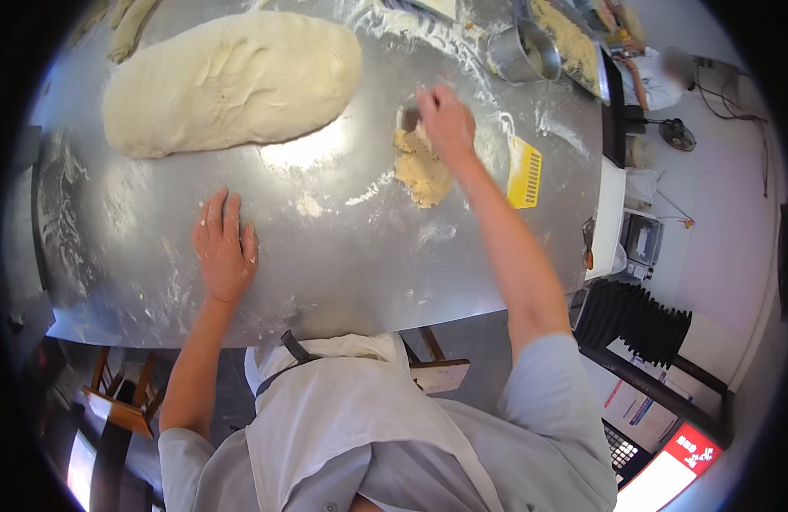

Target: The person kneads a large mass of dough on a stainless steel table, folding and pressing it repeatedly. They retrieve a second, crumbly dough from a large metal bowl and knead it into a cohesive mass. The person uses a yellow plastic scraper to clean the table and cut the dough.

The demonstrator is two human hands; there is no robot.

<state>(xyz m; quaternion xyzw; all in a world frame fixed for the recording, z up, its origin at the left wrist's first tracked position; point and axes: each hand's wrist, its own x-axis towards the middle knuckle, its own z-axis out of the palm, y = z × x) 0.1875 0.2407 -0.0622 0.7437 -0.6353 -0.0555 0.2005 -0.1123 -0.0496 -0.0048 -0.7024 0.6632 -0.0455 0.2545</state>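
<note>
A large slab of pale dough (pixel 234 83) lies on the metal table (pixel 343 256), at the upper left. My left hand (pixel 225 246) rests palm down on the metal below the dough, its fingers a little apart and nothing in it. To the right, my right hand (pixel 446 121) is at the upper edge of a flattened yellowish lump of paste or dough (pixel 425 173). Its fingers are curled, and whether they pinch some of the lump is hidden. Right of that lump lies a yellow plastic scraper (pixel 524 174) with slots.
A metal pot (pixel 525 52) stands at the upper right, beside a tray of yellow crumbs (pixel 570 48). Dough strips (pixel 130 29) lie at the upper left. Flour is scattered over the tabletop. Another person (pixel 656 77) is beyond the right edge, near a small fan (pixel 677 134).
</note>
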